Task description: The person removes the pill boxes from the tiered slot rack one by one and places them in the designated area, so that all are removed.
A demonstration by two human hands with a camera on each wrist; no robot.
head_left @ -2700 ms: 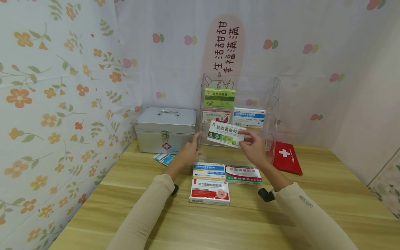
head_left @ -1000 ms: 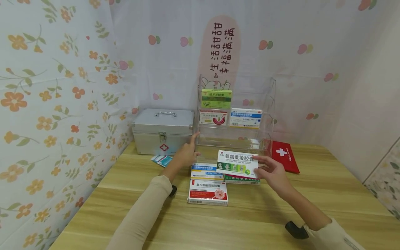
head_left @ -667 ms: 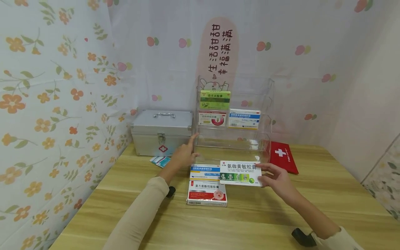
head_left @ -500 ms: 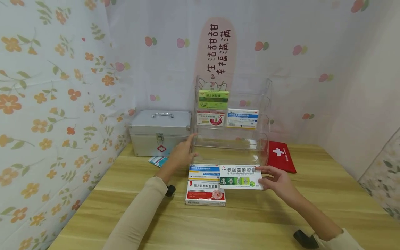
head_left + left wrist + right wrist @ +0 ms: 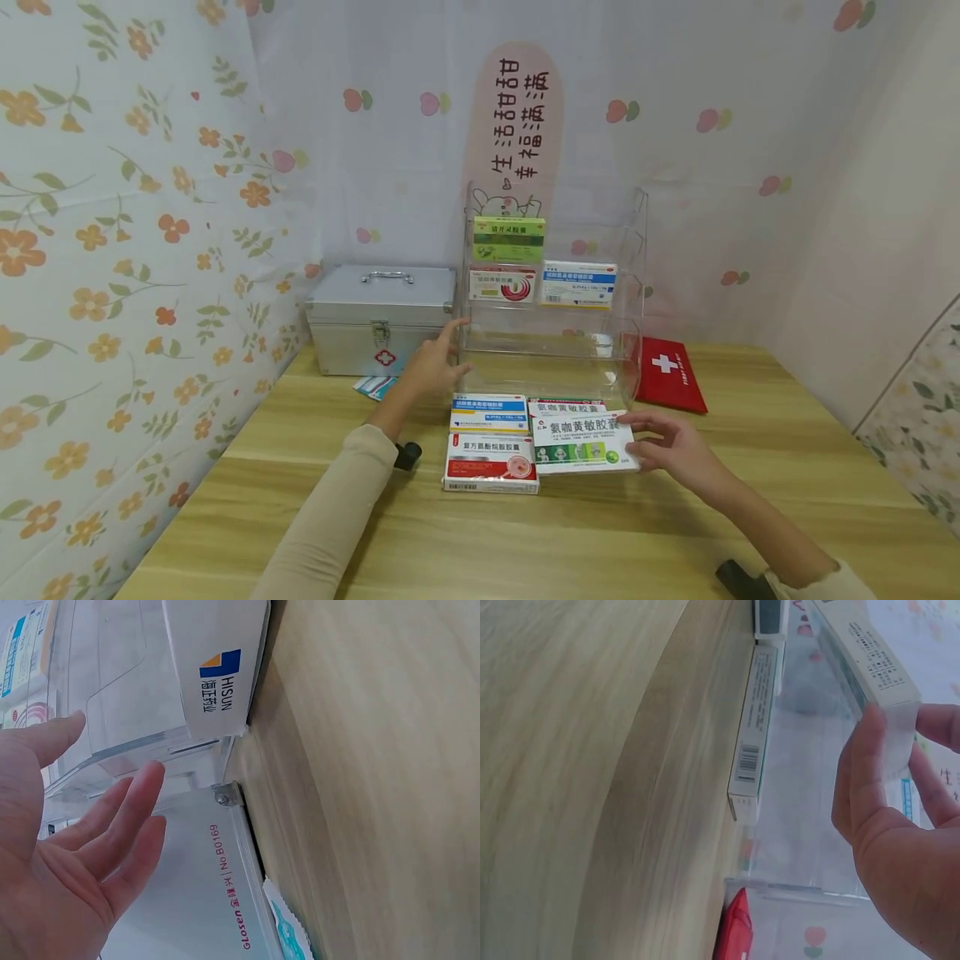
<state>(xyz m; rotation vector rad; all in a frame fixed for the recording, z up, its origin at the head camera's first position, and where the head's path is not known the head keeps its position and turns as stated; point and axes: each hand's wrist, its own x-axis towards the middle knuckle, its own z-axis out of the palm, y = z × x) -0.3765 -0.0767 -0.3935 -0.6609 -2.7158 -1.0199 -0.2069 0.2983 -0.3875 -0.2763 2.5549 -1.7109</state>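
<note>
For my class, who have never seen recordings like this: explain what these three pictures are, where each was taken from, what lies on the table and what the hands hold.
There is no machine here: a person works with two bare hands and wears three cameras. The wide picture comes from the head; the other two come from the wrists, so they look tilted.

On the wooden table stand a clear plastic rack with three medicine boxes on its shelves, a metal first-aid case and a red first-aid pouch. Three more medicine boxes lie flat before the rack.

The right hand holds a white and green medicine box by its end, low over those boxes; the right wrist view shows thumb and fingers pinching it. The left hand is open, fingers straight, at the rack's left edge.
</note>
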